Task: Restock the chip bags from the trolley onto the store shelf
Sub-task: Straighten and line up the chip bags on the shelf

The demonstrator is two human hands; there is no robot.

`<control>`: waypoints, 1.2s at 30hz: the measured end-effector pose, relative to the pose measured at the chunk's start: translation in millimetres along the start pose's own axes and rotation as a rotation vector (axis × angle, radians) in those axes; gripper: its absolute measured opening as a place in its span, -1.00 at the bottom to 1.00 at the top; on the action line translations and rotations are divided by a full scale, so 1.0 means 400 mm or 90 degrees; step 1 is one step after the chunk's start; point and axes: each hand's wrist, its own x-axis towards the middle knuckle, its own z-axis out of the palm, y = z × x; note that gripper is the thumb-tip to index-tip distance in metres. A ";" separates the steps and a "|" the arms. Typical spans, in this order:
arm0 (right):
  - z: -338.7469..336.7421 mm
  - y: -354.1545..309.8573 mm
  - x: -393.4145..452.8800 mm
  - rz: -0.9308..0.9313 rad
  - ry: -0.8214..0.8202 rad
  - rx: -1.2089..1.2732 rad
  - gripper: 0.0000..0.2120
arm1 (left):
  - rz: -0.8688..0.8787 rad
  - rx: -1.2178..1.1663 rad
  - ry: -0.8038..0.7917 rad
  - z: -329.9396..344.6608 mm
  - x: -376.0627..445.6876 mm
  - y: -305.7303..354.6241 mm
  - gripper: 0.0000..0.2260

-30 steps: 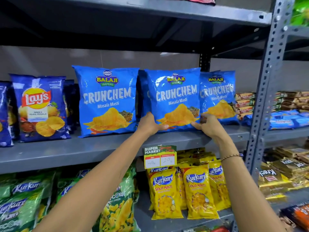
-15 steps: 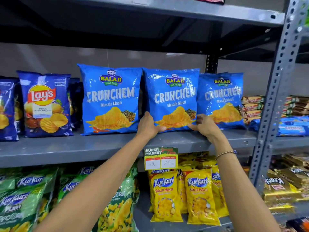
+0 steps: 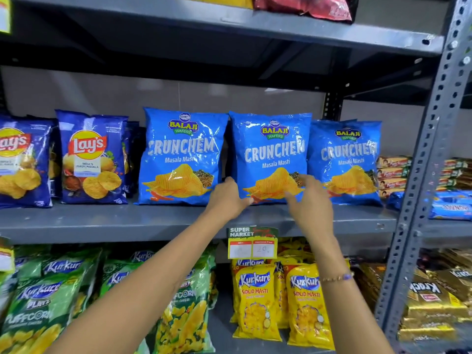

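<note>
Three blue Balaji Crunchem chip bags stand upright in a row on the grey middle shelf (image 3: 102, 221). My hands are at the middle Crunchem bag (image 3: 270, 152). My left hand (image 3: 226, 200) is at its lower left corner, thumb across the front of the bottom edge and fingers in the gap beside the left Crunchem bag (image 3: 181, 154). In front of the lower right corner my right hand (image 3: 310, 205) hovers with its fingers spread and holds nothing. The right Crunchem bag (image 3: 347, 159) stands just behind and beside it. The trolley is out of view.
Dark blue Lay's bags (image 3: 89, 157) fill the shelf's left part. Biscuit packs (image 3: 393, 172) lie at its right end by the perforated upright (image 3: 424, 175). A price tag (image 3: 252, 242) hangs from the shelf edge. Green and yellow Kurkure bags (image 3: 258, 300) stand below.
The middle Crunchem bag now stands upright and farther back in the row. My right hand has let go of its lower right corner and opened. The camera has come closer.
</note>
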 end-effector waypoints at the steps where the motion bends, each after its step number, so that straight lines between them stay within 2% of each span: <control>1: -0.005 -0.042 -0.048 -0.036 0.010 0.014 -0.58 | 0.021 -0.011 0.029 -0.018 -0.010 -0.006 -0.49; 5: -0.010 -0.167 -0.230 -0.122 -0.050 0.093 -0.80 | 0.088 -0.145 0.110 -0.087 -0.040 -0.041 -0.74; 7: 0.005 -0.192 -0.262 -0.111 -0.103 0.142 -0.87 | 0.091 -0.190 0.137 -0.112 -0.060 -0.069 -0.83; 10: 0.046 -0.207 -0.242 -0.060 -0.154 0.174 -0.87 | 0.066 -0.244 0.177 -0.143 -0.091 -0.128 -0.89; 13: 0.101 -0.215 -0.191 -0.032 -0.177 0.155 -0.83 | 0.013 -0.275 0.256 -0.180 -0.106 -0.194 -0.78; 17: 0.165 -0.235 -0.117 -0.016 -0.198 0.142 -0.73 | -0.066 -0.207 0.375 -0.222 -0.097 -0.266 -0.46; 19: 0.189 -0.245 -0.090 -0.012 -0.221 0.121 -0.64 | -0.107 -0.186 0.348 -0.235 -0.087 -0.291 -0.31; 22: 0.217 -0.257 -0.065 0.000 -0.252 0.097 -0.54 | -0.178 -0.157 0.214 -0.243 -0.062 -0.332 -0.17; 25: 0.237 -0.268 -0.046 0.004 -0.262 0.085 -0.52 | -0.194 -0.154 0.122 -0.245 -0.050 -0.361 -0.34; 29: 0.255 -0.273 -0.029 -0.006 -0.246 0.078 -0.52 | -0.197 -0.157 0.159 -0.244 -0.053 -0.361 -0.45; 36: 0.260 -0.252 -0.003 -0.001 -0.221 0.106 -0.54 | -0.206 -0.111 0.171 -0.236 -0.039 -0.341 -0.37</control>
